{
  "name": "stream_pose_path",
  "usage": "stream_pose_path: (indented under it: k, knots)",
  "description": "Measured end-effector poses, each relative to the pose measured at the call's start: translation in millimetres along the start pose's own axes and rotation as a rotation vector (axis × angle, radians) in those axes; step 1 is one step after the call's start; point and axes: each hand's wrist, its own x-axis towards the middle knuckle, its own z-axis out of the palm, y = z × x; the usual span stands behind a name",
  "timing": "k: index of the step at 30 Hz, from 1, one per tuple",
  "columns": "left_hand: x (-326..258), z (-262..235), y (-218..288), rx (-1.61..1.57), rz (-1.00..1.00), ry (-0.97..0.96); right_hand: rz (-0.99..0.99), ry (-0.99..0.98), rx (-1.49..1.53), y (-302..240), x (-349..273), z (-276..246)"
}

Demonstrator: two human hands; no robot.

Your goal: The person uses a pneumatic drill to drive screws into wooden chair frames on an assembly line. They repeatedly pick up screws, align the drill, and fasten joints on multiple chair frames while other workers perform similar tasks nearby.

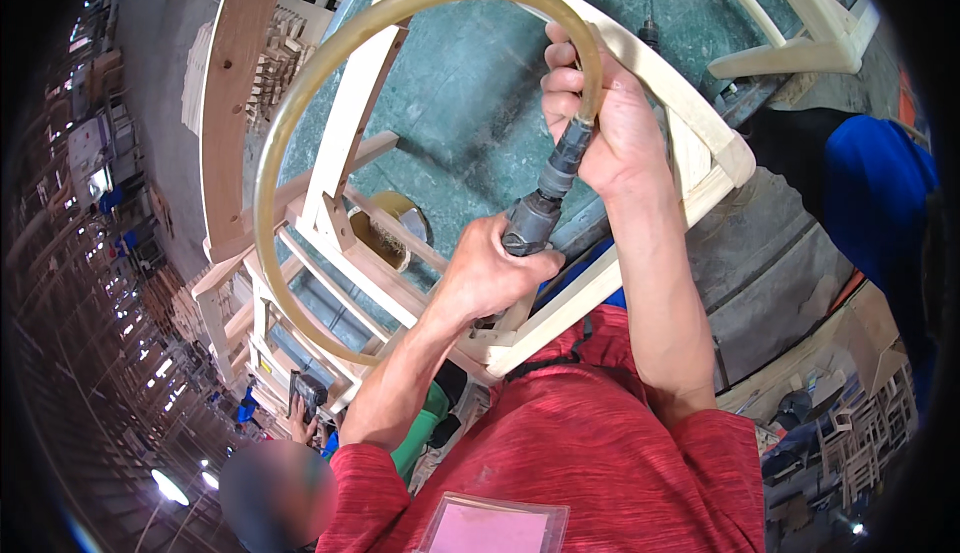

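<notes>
A black handheld air tool (545, 198) is in front of me, tilted with its coupling end up and to the right. My left hand (490, 268) is wrapped around its lower body, and the working end is hidden. From the coupling rises a thick amber hose (275, 143), looping far up and over to the left. My right hand (610, 118) is closed around the hose just above the coupling. Beneath both hands lies a pale wooden chair frame (690, 103), with a curved rail at the far side and a corner joint at the right.
A round container (412, 218) with yellowish contents stands beyond the slats. Below is a worn green tabletop (470, 73). Another wooden frame (790, 53) is at the upper right. At the left, a co-worker's hand (300, 421) is by a dark power tool (308, 390). Someone in blue (875, 183) is to the right.
</notes>
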Motion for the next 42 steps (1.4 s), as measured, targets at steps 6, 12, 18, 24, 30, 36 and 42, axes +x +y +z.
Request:
stream_pose_path:
  k: [6, 12, 18, 24, 30, 36, 42]
  knots:
    - [0, 4, 1, -0.034, -0.009, 0.017, -0.039, 0.133, -0.047, 3, 1, 7]
    - [-3, 9, -4, -0.014, -0.006, 0.066, -0.015, 0.107, -0.043, 7, -1, 3]
    - [-16, 9, 7, 0.021, 0.006, 0.210, 0.016, -0.004, 0.027, 11, 0, 9]
    - [-18, 11, 13, 0.067, 0.075, 0.352, 0.050, -0.071, -0.117, 17, 2, 7]
    - [-63, 14, 32, -0.083, 0.454, 0.616, 0.058, -0.067, -0.250, 10, 17, -9]
    - [-132, -14, -43, -0.538, 1.263, 0.966, 0.291, 0.023, -0.639, 50, -33, 6]
    - [-186, -2, -54, -0.555, 1.465, 1.209, 0.630, -0.003, -0.710, 150, -103, -4]
